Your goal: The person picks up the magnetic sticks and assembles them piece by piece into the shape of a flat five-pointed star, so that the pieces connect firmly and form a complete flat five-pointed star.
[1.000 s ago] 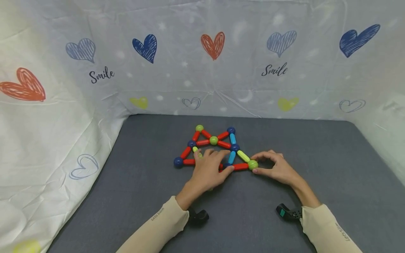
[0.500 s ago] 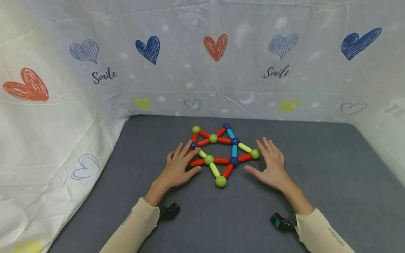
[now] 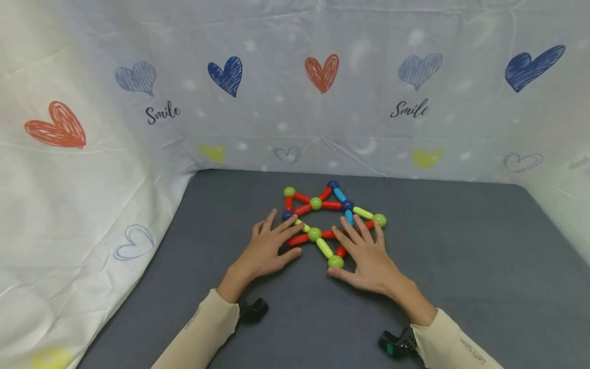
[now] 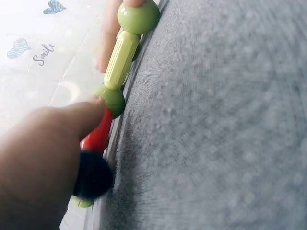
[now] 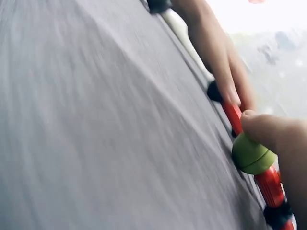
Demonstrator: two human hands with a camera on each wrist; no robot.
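A flat figure of magnetic rods and balls (image 3: 322,205) in red, blue, lime and dark blue lies on the grey mat (image 3: 461,246). My left hand (image 3: 276,243) rests flat on its left side, fingers straight across a red rod (image 3: 298,239). My right hand (image 3: 357,251) lies flat on its right side, thumb beside the nearest green ball (image 3: 335,262). In the left wrist view my thumb (image 4: 53,139) touches a green ball (image 4: 114,99) between a red rod (image 4: 98,135) and a lime rod (image 4: 121,60). In the right wrist view my thumb (image 5: 276,134) sits on a green ball (image 5: 252,154).
White cloth walls (image 3: 92,169) printed with hearts and "Smile" enclose the mat at the back and on both sides. Bare mat lies to the left, right and front of the figure. A black wrist camera mount (image 3: 252,310) shows under each sleeve.
My right hand slid left from beside the figure onto its right part. The left hand stayed on the left side, fingers reaching a little further in. A second ago both hands pinched pieces.
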